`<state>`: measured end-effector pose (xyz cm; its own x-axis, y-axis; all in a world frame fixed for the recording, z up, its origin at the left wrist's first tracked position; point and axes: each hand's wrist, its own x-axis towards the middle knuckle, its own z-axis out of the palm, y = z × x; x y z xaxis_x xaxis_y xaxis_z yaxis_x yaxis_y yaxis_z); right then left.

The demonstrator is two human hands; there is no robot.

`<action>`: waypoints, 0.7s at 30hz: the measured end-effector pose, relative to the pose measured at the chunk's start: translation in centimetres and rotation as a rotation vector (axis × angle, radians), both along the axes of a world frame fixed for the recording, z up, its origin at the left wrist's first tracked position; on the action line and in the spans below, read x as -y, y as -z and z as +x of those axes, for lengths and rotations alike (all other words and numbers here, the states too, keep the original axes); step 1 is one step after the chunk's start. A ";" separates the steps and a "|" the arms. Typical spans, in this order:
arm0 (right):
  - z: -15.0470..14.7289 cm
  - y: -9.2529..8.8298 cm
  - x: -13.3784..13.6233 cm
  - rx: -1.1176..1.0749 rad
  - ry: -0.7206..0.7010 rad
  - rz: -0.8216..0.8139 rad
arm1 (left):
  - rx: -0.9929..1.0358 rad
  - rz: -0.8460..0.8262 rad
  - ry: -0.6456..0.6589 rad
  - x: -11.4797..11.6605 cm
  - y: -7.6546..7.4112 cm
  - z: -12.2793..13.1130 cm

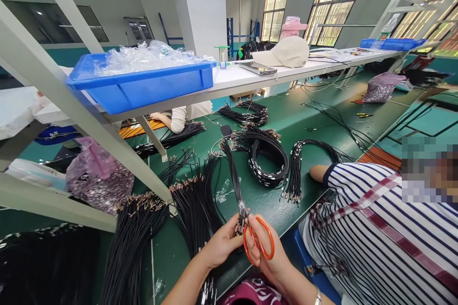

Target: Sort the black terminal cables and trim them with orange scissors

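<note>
Your left hand (221, 244) has its fingers closed firmly round a slim bundle of black cables (234, 183), pinching it near the lower end; the bundle rises from your grip and leans away over the bench. Your right hand (267, 253) is just beside the left, its fingers curled through the loops of orange scissors (259, 239); the scissors are up against the bundle, but how far their blades stand open is hidden. A bracelet (317, 298) circles your right wrist.

The green bench (250, 209) runs ahead of you; long bunches of black cable (195, 205) lie near your left hand, their metal ends fanned out, and coiled cable (268, 159) lies farther along. A phone (226, 130) sits among them. A co-worker in a striped shirt (372, 233) sits at your right, one arm (318, 172) reaching onto the bench; a white sleeve (179, 119) shows across it. On the shelf (229, 81) above stand a blue tray (136, 86) of clear plastic bags and a beige cap (282, 52); a pink bag (96, 176) of small metal parts sits at the left.
</note>
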<state>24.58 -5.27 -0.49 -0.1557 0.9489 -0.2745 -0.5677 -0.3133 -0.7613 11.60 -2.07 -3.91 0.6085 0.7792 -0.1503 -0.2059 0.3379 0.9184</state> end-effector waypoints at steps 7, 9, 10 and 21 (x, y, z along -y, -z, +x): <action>0.5 0.1 -0.2 0.079 -0.026 -0.016 | -0.033 0.039 0.028 0.2 0.3 -0.1; 0.6 0.1 -0.2 0.075 -0.029 -0.016 | -0.046 0.040 0.016 0.2 0.5 0.0; 0.7 0.2 -0.2 0.070 -0.030 -0.019 | -0.045 0.036 0.015 0.2 0.6 0.0; 1.6 -0.1 -0.9 0.117 -0.051 -0.063 | -0.008 -0.003 0.048 0.8 1.0 0.1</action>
